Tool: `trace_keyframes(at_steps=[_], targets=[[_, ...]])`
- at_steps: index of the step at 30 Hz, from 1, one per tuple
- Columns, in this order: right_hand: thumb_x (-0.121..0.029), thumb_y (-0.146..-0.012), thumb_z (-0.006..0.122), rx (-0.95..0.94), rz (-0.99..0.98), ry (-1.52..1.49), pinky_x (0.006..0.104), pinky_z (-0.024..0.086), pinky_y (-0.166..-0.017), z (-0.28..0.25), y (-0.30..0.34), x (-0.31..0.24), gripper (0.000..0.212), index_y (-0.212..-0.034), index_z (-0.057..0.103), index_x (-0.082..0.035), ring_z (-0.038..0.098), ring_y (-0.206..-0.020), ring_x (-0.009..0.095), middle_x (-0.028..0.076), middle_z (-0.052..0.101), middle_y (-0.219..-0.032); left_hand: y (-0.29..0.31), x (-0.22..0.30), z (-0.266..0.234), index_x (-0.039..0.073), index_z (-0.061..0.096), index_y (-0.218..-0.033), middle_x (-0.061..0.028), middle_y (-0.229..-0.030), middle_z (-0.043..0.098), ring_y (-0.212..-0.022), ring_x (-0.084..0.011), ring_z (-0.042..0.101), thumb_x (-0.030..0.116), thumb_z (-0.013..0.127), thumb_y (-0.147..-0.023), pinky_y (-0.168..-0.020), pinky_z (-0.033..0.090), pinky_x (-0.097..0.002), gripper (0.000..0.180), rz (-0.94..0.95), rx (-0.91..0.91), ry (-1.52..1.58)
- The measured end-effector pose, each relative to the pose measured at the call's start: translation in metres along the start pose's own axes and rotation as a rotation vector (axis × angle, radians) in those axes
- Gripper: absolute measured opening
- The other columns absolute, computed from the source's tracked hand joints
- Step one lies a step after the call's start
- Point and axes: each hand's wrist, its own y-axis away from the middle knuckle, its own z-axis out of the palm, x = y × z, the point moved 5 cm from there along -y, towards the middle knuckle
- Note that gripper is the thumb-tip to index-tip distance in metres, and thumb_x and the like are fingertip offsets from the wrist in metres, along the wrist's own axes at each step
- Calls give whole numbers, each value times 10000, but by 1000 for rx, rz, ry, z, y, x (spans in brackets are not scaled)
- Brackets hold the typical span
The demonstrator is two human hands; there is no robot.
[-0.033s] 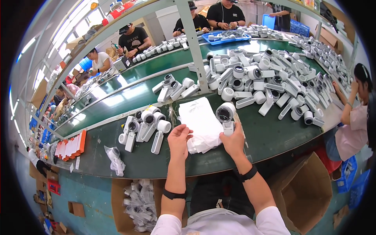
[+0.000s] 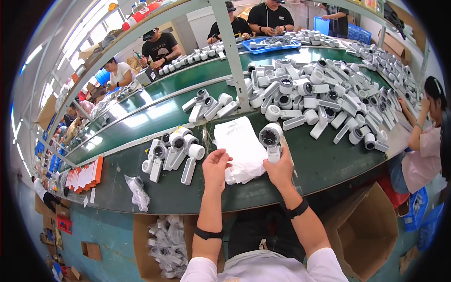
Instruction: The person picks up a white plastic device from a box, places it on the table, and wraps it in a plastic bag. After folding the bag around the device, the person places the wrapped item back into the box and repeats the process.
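Upright in my right hand [image 2: 280, 170] is a white handheld fan [image 2: 271, 137] with a round, dark-faced head. My fingers wrap its handle, over the right side of a stack of thin white plastic bags [image 2: 239, 145]. At the stack's left edge is my left hand [image 2: 216, 167], its fingers curled in toward the thumb. Whether a bag edge is between those fingertips I cannot make out. Left of that hand, a small group of similar fans [image 2: 174, 152] lies on the dark green bench [image 2: 225, 199]. A bagged fan [image 2: 137, 192] rests near the front edge.
A big heap of fans [image 2: 319, 94] covers the bench's right side. Past a metal post [image 2: 230, 51] runs a green conveyor [image 2: 164, 89]. Orange-and-white cards [image 2: 84, 176] stand at left. Below are a carton of bagged fans [image 2: 167, 244] and an open carton [image 2: 361, 230]. Co-workers sit around.
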Motion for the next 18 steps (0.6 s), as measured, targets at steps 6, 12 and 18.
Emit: trace_keyframes(at_steps=[6, 12, 18], targets=[[-182, -693, 733, -27, -3, -126, 463, 497, -716, -2, 1, -7, 496, -1082, 466, -28, 641, -834, 413, 222, 649, -875, 9, 11, 29, -11, 647, -1071, -58, -857, 636, -680, -102, 568, 95, 712, -806, -580, 439, -223, 292, 379, -146, -906], [-170, -688, 768, -13, 71, 16, 374, 517, -721, -10, 3, 3, 534, -1103, 484, 11, 658, -798, 246, 155, 651, -893, 1, 7, 23, -41, 615, -1042, -89, -863, 637, -718, -141, 619, 46, 643, -863, -593, 497, -256, 201, -79, -56, -114], [-151, -835, 698, -69, 64, -331, 259, 509, -568, -42, 12, -5, 379, -1123, 496, -12, 625, -702, 118, 81, 647, -881, 2, -3, 20, -53, 603, -1026, -56, -847, 613, -723, -117, 596, 42, 655, -855, -613, 491, -249, 202, -25, -40, -137]])
